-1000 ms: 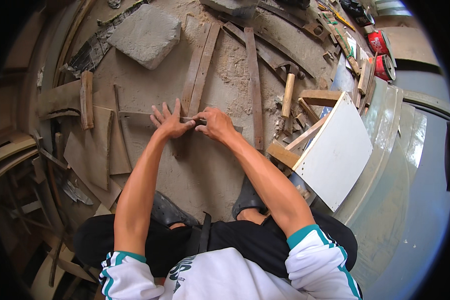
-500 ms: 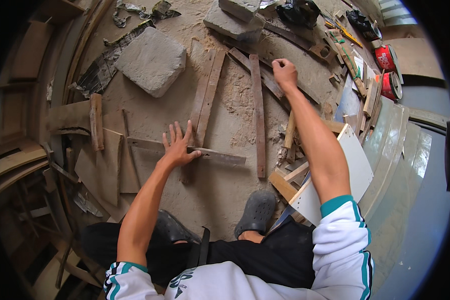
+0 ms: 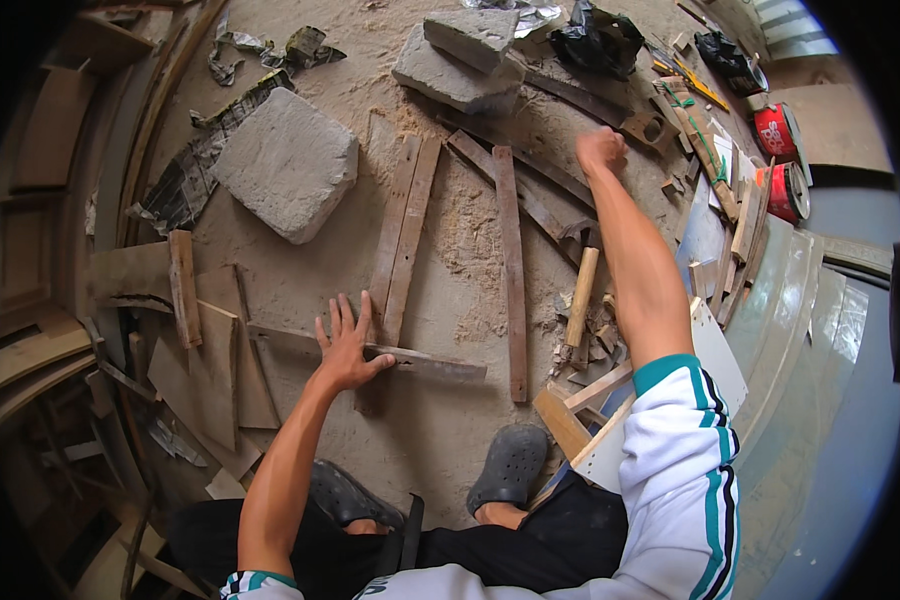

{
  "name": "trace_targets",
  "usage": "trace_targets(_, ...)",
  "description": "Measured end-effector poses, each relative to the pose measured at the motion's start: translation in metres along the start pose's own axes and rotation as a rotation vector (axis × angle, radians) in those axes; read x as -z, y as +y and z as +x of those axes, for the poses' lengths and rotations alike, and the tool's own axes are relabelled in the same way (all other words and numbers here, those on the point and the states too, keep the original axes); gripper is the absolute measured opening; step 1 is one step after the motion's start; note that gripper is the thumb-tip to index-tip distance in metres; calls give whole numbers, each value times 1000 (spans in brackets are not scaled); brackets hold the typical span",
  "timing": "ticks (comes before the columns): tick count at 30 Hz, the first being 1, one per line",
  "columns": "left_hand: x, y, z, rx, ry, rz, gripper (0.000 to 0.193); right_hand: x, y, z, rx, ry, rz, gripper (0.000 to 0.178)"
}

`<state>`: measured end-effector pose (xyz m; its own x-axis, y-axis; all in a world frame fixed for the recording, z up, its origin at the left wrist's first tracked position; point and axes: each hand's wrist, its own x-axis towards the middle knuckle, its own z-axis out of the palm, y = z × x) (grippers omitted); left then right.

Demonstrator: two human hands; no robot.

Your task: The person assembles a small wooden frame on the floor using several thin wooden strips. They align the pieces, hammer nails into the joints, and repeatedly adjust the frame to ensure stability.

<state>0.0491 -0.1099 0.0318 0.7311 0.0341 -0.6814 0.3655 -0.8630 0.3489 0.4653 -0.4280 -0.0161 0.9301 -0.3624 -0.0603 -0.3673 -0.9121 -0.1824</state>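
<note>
My left hand (image 3: 344, 345) lies with fingers spread on a narrow wooden strip (image 3: 435, 367). That strip crosses the near ends of two long brown slats (image 3: 410, 230) lying close together on the floor. My right hand (image 3: 601, 150) is reached out far to the right, its fingers curled closed; whatever they hold, if anything, is hidden. Below it are some dark boards (image 3: 530, 200) and a hammer (image 3: 583, 300) with a pale wooden handle, its head partly hidden among the wood. Another single slat (image 3: 511, 280) lies to the right of the pair.
A large stone block (image 3: 288, 165) sits at left, with more blocks (image 3: 455, 70) stacked at the far side. Wood offcuts, a white perforated panel (image 3: 720, 360), glass sheets (image 3: 785, 310) and red cans (image 3: 780, 130) crowd the right. Boards (image 3: 195, 370) lean at the left.
My right hand has moved farther out and to the right, uncovering the hammer's head. My left hand stays on the strip. The whole view has shifted slightly.
</note>
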Motion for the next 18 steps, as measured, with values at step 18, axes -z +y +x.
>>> trace_targets(18, 2, 0, -1, 10, 10, -32, 131, -14, 40, 64, 49, -61, 164, 29)
